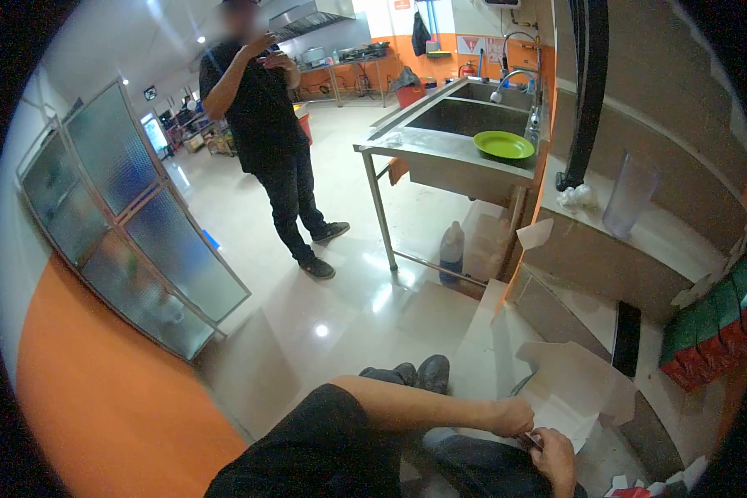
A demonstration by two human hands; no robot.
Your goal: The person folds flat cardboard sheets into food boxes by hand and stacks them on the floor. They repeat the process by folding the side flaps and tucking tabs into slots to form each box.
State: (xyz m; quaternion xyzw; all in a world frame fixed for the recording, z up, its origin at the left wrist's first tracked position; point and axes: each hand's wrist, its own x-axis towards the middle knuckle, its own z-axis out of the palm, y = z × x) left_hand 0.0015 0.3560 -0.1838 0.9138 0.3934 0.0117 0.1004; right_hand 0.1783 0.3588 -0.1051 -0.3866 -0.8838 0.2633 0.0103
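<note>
Low at the right of centre, my left hand [513,417] and my right hand [554,455] meet over my lap. The fingers of both are closed around a small dark object [527,440] between them; it is too small to name. Just beyond the hands lies an open white cardboard box [564,390] with its flaps spread. A thin dark item [520,384] rests at the near left edge of the box, partly hidden by my left hand.
A steel sink unit [440,149] with a green plate [504,145] stands ahead. Beneath it is a bottle [451,253]. Another person [261,124] stands at the left, beside a glass-panelled door [133,216]. Packed red and green goods [710,328] are at the right.
</note>
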